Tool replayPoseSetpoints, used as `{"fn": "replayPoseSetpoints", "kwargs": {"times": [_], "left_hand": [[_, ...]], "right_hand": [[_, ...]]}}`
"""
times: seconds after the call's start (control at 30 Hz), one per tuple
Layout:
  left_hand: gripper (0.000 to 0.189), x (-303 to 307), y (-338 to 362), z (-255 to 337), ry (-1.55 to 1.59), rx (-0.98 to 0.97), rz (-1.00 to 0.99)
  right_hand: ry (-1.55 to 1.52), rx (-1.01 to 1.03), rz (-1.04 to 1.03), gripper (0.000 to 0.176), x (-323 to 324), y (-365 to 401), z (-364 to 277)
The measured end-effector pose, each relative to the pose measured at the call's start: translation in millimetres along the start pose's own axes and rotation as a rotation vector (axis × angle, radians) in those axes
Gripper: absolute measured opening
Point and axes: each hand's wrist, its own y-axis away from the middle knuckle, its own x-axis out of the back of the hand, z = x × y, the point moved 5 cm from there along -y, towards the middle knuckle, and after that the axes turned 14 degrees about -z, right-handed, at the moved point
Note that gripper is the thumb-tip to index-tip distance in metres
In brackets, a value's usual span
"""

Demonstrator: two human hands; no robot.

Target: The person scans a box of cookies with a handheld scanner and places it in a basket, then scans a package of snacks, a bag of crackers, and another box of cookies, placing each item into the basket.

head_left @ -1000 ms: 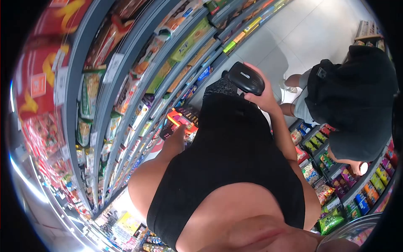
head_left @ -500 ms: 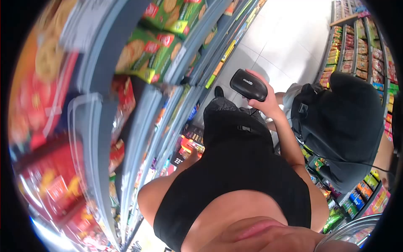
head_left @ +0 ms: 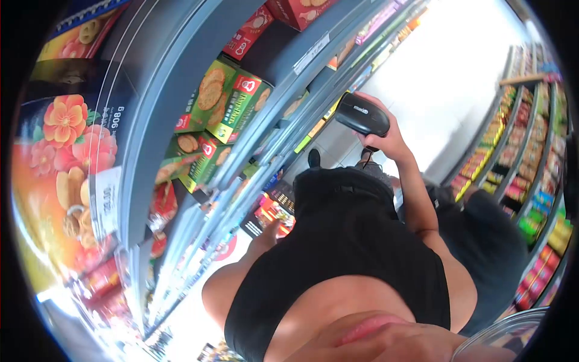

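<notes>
My right hand is wrapped around a black handheld barcode scanner, held out in front of my waist. The scanner's rounded head points left, towards the shelf. On the other side, my left hand hangs low near brightly coloured red and yellow packages; its fingers are mostly hidden, so its grip does not show. Green biscuit boxes stand on the shelf at my left. Red boxes sit further along it.
A large flowered package and a price label are close by at the left. Stocked shelves line the right side of the aisle floor. A person in dark clothing is close at my right.
My view has shifted along the left shelf, showing more green and red boxes. The scanner stays in my right hand. The person at the right now appears lower and more blurred.
</notes>
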Motion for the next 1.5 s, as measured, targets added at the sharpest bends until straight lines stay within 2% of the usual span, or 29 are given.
{"fn": "replayPoseSetpoints", "kwargs": {"times": [0.07, 0.1, 0.2, 0.27, 0.47, 0.57, 0.7, 0.87, 1.1, 1.3, 1.5], "left_hand": [[0.044, -16, 7, 25, 0.036, 0.017, 0.026], [0.044, -21, 4, 42, 0.043, 0.028, 0.041], [0.044, -29, -3, 91, 0.043, 0.043, 0.07], [0.044, -33, -5, 123, 0.039, 0.048, 0.076], [0.044, -20, -26, 228, -0.014, 0.029, 0.085], [0.044, -2, -44, 279, -0.046, 0.015, 0.078], [0.043, 31, -66, 353, -0.095, -0.019, 0.045], [0.043, 95, -118, 456, -0.204, -0.053, -0.022], [0.044, 171, -149, 588, -0.351, -0.073, -0.122], [0.044, 181, -148, 674, -0.391, -0.031, -0.142], [0.044, 147, -140, 759, -0.384, 0.014, -0.078]], "right_hand": [[0.002, -0.018, -0.045, 0.099, 37, 2, -14], [0.007, 0.001, -0.006, 0.112, 46, 0, -31], [0.026, 0.02, -0.058, 0.111, 101, 8, -59], [0.11, 0.1, 0.009, 0.109, 139, 17, -76], [-0.032, 0.084, 0.005, 0.094, 226, 50, -110], [-0.068, 0.042, 0.046, 0.098, 261, 58, -117], [0.047, 0.018, 0.172, 0.104, 316, 55, -124], [0.098, -0.019, 0.305, 0.108, 382, 37, -162], [0.049, -0.068, 0.401, 0.099, 486, 14, -219], [0.022, -0.061, 0.42, 0.097, 566, 11, -235], [0.062, -0.028, 0.311, 0.096, 662, 35, -268]]}}
